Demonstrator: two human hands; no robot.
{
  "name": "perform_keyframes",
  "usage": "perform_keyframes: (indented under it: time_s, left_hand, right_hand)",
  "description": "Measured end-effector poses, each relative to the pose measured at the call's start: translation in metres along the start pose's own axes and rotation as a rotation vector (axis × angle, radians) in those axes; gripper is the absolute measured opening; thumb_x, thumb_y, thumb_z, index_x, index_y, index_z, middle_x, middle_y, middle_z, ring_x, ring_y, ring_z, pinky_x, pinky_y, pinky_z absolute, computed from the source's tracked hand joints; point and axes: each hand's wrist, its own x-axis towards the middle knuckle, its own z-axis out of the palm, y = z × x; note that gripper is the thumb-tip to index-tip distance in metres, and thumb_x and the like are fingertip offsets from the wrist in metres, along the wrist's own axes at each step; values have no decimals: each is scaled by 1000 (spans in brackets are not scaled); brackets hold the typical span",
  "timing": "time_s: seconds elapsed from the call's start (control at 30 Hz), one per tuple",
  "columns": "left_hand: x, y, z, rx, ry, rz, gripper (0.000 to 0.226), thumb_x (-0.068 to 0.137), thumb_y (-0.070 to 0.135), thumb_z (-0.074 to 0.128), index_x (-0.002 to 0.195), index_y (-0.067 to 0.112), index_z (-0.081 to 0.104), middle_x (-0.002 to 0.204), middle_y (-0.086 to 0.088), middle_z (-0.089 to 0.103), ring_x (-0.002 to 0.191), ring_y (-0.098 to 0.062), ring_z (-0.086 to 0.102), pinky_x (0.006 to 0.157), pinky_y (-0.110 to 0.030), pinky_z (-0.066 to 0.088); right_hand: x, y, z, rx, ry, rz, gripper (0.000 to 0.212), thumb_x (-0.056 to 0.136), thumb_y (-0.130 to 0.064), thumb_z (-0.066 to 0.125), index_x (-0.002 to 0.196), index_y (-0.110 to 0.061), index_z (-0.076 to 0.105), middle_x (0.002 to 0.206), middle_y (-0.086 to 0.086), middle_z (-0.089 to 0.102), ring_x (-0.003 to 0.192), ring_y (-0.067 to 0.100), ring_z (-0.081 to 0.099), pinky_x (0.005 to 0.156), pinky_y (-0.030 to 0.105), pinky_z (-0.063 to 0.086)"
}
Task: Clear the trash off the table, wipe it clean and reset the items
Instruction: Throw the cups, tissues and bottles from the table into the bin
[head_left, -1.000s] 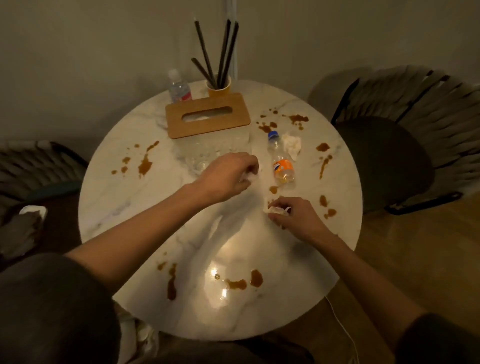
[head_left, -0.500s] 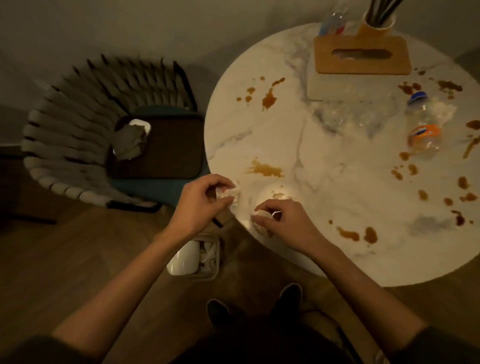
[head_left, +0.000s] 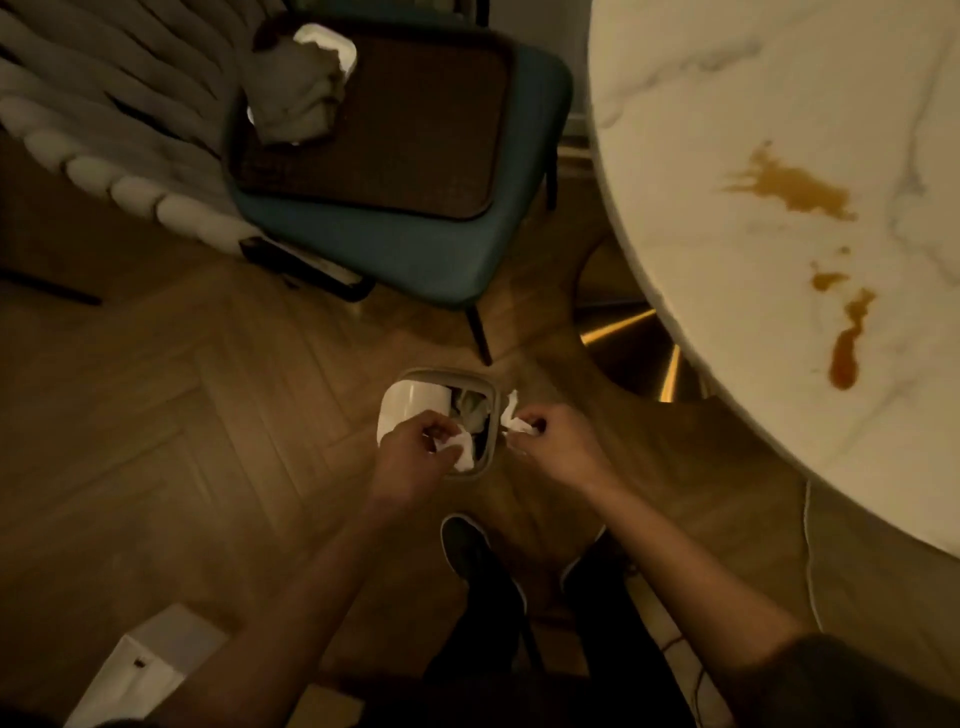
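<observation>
A white lid (head_left: 410, 408) blocks half the bin (head_left: 447, 372); the rest gapes.

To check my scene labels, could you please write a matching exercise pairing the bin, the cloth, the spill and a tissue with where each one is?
1 bin
2 cloth
3 spill
4 tissue

A on the table
B on the tray
C on the floor
D in the left hand

Pairs: 1-C, 2-B, 3-A, 4-D

left hand (head_left: 415, 449) + right hand (head_left: 558, 447): 2 | tissue wads (head_left: 461, 448) (head_left: 515, 420): 2 | trash bin (head_left: 413, 401): 1 | chair (head_left: 415, 249): 1 | table (head_left: 779, 104): 1 | shoes (head_left: 467, 545) (head_left: 587, 564): 2
</observation>
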Motion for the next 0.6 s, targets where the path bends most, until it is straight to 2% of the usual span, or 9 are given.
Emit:
perform_keyframes:
  time_s: [0.07,0.13,0.2,0.3,0.37,0.43,0.5,0.6]
  left_hand:
    - [22,-34,29,-135,15,-149,16,85,8,69,95,19,63,90,4,62,72,-13,63,52,-15,48]
    - [44,-65,56,-245,70,-304,15,86,7,68,94,17,61,95,-3,62,77,-21,65,49,-24,53]
    - [64,-92,81,-375,111,-427,16,85,7,69,89,18,58,99,-7,63,85,-29,67,51,-31,55]
    - [88,-119,106,-600,186,-575,16,85,8,70,86,18,57,101,-9,66,89,-30,67,54,-34,55]
    - [98,-132,119,-706,261,-643,13,86,9,69,85,17,59,101,-11,67,91,-30,67,66,-41,60]
    - [103,-140,130,-780,327,-688,11,88,11,68,86,18,60,101,-10,68,94,-27,67,74,-39,60]
    - [104,-140,138,-853,370,-707,6,89,12,66,92,16,62,103,-8,68,95,-23,67,73,-33,59]
    - [104,-136,144,-950,379,-703,15,94,12,60,109,12,61,110,-8,66,97,-18,64,83,-36,58]
  right_hand:
    - [32,23,22,-13,16,38,24,89,-17,67,113,-13,69,110,1,68,92,11,59,70,20,45]
    - [59,45,46,-31,12,80,25,88,-17,69,112,-12,70,111,2,68,97,14,61,77,25,46]
    - [82,66,68,-41,8,100,26,88,-17,68,113,-10,70,111,5,69,101,18,63,76,24,43]
    - [108,87,93,-77,9,112,28,90,-21,66,116,-11,70,115,5,69,104,21,63,76,23,43]
    - [124,98,105,-67,42,122,31,89,-22,66,119,-14,69,119,5,69,108,21,63,87,28,50]
    - [137,105,115,-57,89,139,34,89,-23,66,123,-16,67,122,4,67,111,21,62,96,34,51]
    - [148,107,123,-68,97,137,36,89,-21,66,125,-15,65,125,4,65,112,21,61,95,31,49]
    - [161,105,131,-75,62,118,33,89,-18,66,122,-14,66,124,5,66,109,21,61,86,24,46]
